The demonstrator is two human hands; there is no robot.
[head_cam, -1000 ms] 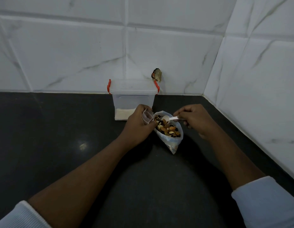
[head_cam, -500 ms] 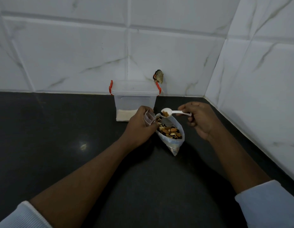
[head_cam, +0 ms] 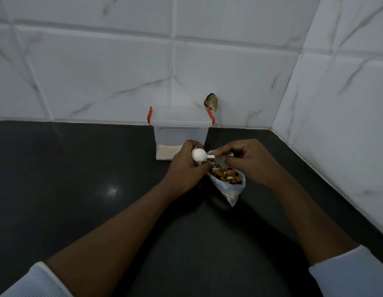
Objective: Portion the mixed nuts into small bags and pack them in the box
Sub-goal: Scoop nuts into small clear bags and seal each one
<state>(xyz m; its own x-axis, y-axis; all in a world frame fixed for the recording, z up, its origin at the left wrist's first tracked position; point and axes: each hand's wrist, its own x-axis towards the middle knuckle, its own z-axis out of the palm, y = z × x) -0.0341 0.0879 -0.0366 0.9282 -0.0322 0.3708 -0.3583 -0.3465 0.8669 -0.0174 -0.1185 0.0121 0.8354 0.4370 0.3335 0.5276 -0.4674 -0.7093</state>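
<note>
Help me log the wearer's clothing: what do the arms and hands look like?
Forearms are bare. The left sleeve and right sleeve are white, the left cuff ribbed. The left hand and right hand show no gloves, rings or watch.

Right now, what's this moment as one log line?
left hand: grips small bag | right hand: pinches white spoon, overturned above it | nut bag: open | box: lidded

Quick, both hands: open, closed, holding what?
Left hand: closed, gripping the small bag, which is mostly hidden.
Right hand: closed, pinching the white spoon by its handle.
</note>
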